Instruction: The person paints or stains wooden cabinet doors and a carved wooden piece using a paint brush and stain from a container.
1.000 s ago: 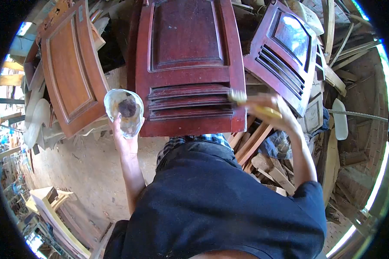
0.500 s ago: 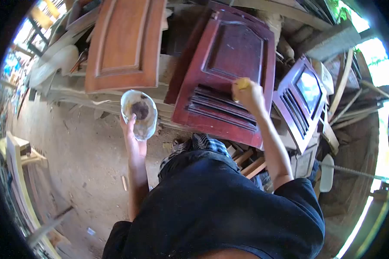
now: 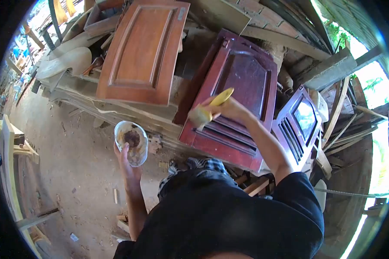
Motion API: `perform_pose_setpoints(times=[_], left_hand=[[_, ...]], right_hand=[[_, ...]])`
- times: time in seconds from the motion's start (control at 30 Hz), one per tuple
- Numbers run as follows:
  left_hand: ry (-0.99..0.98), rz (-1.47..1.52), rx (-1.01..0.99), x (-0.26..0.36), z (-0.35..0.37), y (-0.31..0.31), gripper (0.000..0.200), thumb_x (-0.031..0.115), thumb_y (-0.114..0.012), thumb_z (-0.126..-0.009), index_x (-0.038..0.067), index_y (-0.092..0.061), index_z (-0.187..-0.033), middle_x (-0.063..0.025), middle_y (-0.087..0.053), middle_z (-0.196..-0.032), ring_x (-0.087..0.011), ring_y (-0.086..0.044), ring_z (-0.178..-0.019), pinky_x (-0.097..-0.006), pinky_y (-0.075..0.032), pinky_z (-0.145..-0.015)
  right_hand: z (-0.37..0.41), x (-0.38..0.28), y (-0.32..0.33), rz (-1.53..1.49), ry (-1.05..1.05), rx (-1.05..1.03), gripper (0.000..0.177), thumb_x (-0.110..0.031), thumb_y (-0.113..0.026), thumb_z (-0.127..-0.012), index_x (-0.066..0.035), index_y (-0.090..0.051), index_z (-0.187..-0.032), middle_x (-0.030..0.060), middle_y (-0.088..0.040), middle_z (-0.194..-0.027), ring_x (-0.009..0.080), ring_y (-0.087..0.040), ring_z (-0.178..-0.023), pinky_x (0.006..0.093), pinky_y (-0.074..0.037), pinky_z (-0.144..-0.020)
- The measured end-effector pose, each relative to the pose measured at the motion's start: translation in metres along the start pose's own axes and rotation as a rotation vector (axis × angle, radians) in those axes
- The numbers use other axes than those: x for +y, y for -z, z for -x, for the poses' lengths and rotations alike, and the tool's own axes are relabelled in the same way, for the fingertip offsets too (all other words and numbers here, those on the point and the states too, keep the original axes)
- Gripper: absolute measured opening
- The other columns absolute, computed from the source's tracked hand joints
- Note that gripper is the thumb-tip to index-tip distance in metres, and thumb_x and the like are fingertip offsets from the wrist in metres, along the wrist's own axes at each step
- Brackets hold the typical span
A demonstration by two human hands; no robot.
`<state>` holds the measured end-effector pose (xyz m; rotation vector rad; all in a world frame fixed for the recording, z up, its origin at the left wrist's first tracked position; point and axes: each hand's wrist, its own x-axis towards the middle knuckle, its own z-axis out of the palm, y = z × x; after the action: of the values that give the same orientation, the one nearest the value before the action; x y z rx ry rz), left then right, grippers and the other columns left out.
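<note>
Dusty floor, tub of unidentifiable dark stuff at nine o'clock, clamped in left hand, brush clasped in right hand, door slats partly hidden.

The right hand's fingers partly hide the brush.

Both hands curled, well apart

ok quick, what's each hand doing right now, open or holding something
Left hand: holding a pale bowl, thumb over its rim.
Right hand: closed on a yellow-handled brush.
</note>
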<state>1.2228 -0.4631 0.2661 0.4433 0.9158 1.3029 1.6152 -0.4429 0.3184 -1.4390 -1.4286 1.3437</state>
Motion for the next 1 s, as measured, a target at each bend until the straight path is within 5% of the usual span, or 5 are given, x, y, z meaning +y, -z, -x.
perform_pose_setpoints(times=[0.2, 0.27, 0.43, 0.83, 1.0], left_hand=[[-0.122, -0.115, -0.096, -0.024, -0.010, -0.007, 0.058, 0.030, -0.056, -0.091, 0.018, -0.031, -0.142, -0.0092, -0.043, -0.136, -0.0300, -0.048, -0.123, -0.0541, -0.048, -0.092], [-0.254, -0.277, -0.264, -0.048, -0.009, -0.017, 0.062, 0.034, -0.057, -0.091, 0.015, -0.031, -0.144, -0.0104, -0.046, -0.135, -0.0305, -0.047, -0.124, -0.0573, -0.043, -0.097], [0.429, 0.010, -0.287, -0.057, 0.014, -0.105, 0.069, 0.044, -0.060, -0.087, 0.015, -0.033, -0.144, -0.0121, -0.045, -0.139, -0.0342, -0.045, -0.127, -0.0623, -0.036, -0.102], [0.487, -0.079, -0.238, -0.099, -0.013, -0.171, 0.056, 0.022, -0.058, -0.090, 0.012, -0.033, -0.139, -0.0118, -0.049, -0.129, -0.0272, -0.053, -0.116, -0.0439, -0.048, -0.095], [0.502, -0.137, -0.156, -0.094, -0.004, -0.182, 0.057, 0.023, -0.057, -0.090, 0.011, -0.032, -0.140, -0.0122, -0.048, -0.130, -0.0273, -0.053, -0.117, -0.0442, -0.048, -0.094]], right_hand=[[-0.062, -0.012, 0.097, 0.547, -0.009, 0.685, 0.019, -0.014, -0.068, -0.082, -0.011, -0.073, -0.099, 0.0015, -0.072, -0.087, 0.0096, -0.067, -0.074, 0.0257, -0.055, -0.064], [-0.069, -0.014, 0.090, 0.650, 0.168, 0.445, 0.019, -0.013, -0.070, -0.080, -0.011, -0.073, -0.099, 0.0002, -0.072, -0.086, 0.0104, -0.067, -0.075, 0.0266, -0.054, -0.064], [-0.082, -0.021, 0.095, 0.213, 0.020, -0.288, 0.025, -0.016, -0.070, -0.082, -0.008, -0.071, -0.106, 0.0021, -0.070, -0.095, 0.0133, -0.066, -0.084, 0.0292, -0.058, -0.074], [-0.216, 0.044, 0.290, 0.238, -0.059, 0.916, 0.020, -0.027, -0.069, -0.078, -0.011, -0.072, -0.089, 0.0111, -0.071, -0.081, 0.0180, -0.071, -0.071, 0.0313, -0.058, -0.062], [-0.214, 0.076, 0.301, -0.163, 0.170, 0.603, 0.013, -0.014, -0.065, -0.086, -0.002, -0.068, -0.091, 0.0100, -0.068, -0.085, 0.0206, -0.069, -0.070, 0.0340, -0.060, -0.059]])
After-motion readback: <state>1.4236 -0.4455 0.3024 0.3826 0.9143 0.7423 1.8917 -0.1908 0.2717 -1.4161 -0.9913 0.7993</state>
